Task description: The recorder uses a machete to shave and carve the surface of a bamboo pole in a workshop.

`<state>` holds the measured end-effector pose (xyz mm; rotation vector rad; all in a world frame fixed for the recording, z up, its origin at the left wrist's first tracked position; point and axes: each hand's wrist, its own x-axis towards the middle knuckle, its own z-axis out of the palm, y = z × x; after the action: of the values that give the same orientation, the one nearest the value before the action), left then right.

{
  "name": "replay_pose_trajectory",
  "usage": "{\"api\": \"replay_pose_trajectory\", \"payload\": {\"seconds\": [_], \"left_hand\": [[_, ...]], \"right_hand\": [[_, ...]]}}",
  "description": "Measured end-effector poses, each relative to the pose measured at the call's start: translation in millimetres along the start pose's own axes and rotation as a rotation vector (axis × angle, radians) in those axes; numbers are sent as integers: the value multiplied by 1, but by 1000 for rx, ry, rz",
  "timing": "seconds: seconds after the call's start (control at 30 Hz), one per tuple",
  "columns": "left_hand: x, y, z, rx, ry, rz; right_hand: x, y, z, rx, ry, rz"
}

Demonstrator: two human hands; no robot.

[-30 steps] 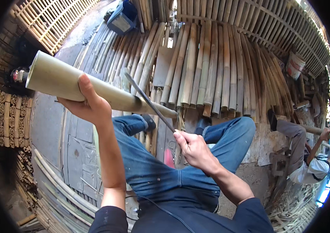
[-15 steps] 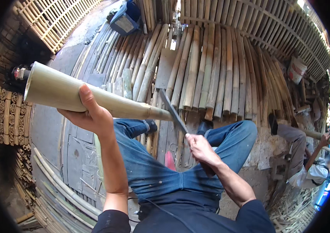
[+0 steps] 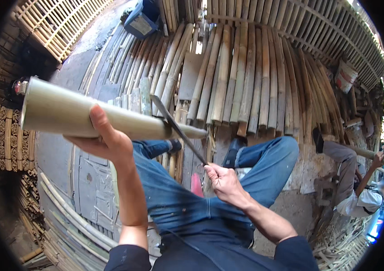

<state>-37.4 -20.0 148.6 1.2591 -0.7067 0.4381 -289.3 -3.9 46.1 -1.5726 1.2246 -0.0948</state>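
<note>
A pale green bamboo pole (image 3: 61,108) runs from the left across in front of me, its wide end at the left and its far end narrowing toward the middle. My left hand (image 3: 106,135) supports it from below, thumb pressed on its side. In my right hand (image 3: 226,181) is the handle of a long dark-bladed knife (image 3: 183,134). The blade slants up and left and lies across the pole near a darker ring, apparently touching it. Most of the handle is hidden in my fist.
Many split bamboo lengths (image 3: 246,81) lean in a row ahead. A blue bin (image 3: 141,20) stands at the far left, bundled sticks (image 3: 9,140) at the left. Long strips (image 3: 72,210) lie beside me. Another person (image 3: 359,198) sits at the right holding a pole.
The knife has moved left along the pole, from near its narrow end to the darker ring. My right hand has come left and nearer; the pole's wide end has shifted slightly left.
</note>
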Motion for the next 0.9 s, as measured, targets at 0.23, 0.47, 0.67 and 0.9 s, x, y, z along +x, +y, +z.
{"api": "replay_pose_trajectory", "payload": {"seconds": [0.23, 0.47, 0.67, 0.9], "left_hand": [[-2, -1, 2, 40, -3, 40], [-1, 5, 5, -8, -30, 66], [-8, 9, 6, 1, -35, 38], [-8, 4, 7, -23, -47, 12]], "right_hand": [[-31, -54, -46, 409, 140, -496], [-7, 0, -12, -13, 26, -78], [-2, -33, -36, 276, 29, -199], [-28, -46, -38, 434, 207, -601]]}}
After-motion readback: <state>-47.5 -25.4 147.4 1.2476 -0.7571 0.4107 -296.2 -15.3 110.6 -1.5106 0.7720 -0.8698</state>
